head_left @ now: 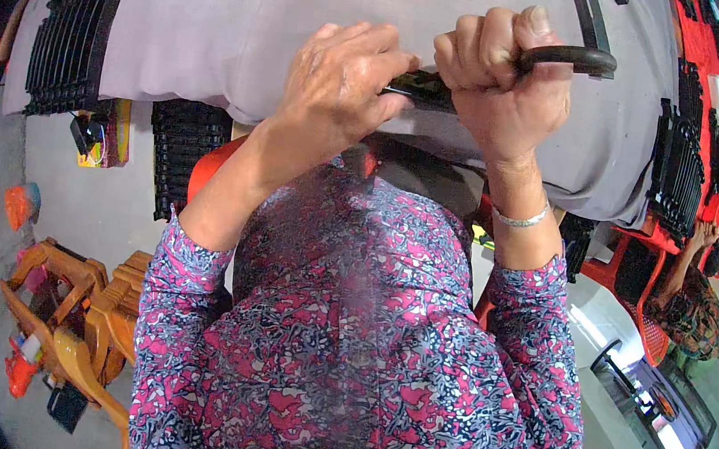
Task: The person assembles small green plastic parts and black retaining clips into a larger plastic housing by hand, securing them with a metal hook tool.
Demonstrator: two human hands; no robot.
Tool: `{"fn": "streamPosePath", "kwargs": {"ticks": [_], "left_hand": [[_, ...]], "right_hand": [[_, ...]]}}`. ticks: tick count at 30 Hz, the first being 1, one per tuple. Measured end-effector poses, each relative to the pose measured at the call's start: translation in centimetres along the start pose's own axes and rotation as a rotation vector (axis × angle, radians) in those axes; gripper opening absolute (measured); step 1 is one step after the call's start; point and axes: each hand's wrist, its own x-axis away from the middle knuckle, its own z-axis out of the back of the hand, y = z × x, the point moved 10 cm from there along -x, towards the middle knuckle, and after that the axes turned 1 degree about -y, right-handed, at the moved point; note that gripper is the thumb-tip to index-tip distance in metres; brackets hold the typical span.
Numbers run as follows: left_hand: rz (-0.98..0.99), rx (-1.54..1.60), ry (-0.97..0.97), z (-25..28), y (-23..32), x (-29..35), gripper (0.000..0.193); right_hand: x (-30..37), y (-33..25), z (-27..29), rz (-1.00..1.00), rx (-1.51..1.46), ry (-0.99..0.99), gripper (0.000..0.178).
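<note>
Above the table, my left hand is closed, thumb and fingers pinching a dark piece that spans the gap to my right hand. A thin, shiny edge shows at the left thumb. My right hand makes a fist around a black, curved, loop-like handle, which sticks out to the right past the knuckles. My fingers hide most of both things, so I cannot tell whether they are one object.
A pale cloth covers the table. Black slatted parts lie in a stack at the left and another at the right. Wooden furniture stands lower left. Another person sits at the far right, beside a red chair.
</note>
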Motion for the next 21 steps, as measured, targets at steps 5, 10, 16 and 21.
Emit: {"fn": "streamPosePath", "kwargs": {"ticks": [5,10,16,21], "left_hand": [[-0.006,-0.004,0.012,-0.1,-0.1,-0.1,0.037],[-0.036,0.064,0.073,0.4,-0.1,0.2,0.054],[0.03,0.035,0.022,-0.3,-0.6,0.2,0.063],[0.081,0.05,0.026,-0.2,-0.9,0.4,0.067]], "right_hand": [[-0.1,-0.5,-0.6,0.007,-0.079,-0.053,0.039],[-0.2,0.2,-1.7,0.024,0.038,0.031,0.043],[-0.3,0.2,-2.2,-0.001,0.162,0.051,0.047],[-0.3,0.6,-1.4,-0.022,0.19,0.077,0.048]]}}
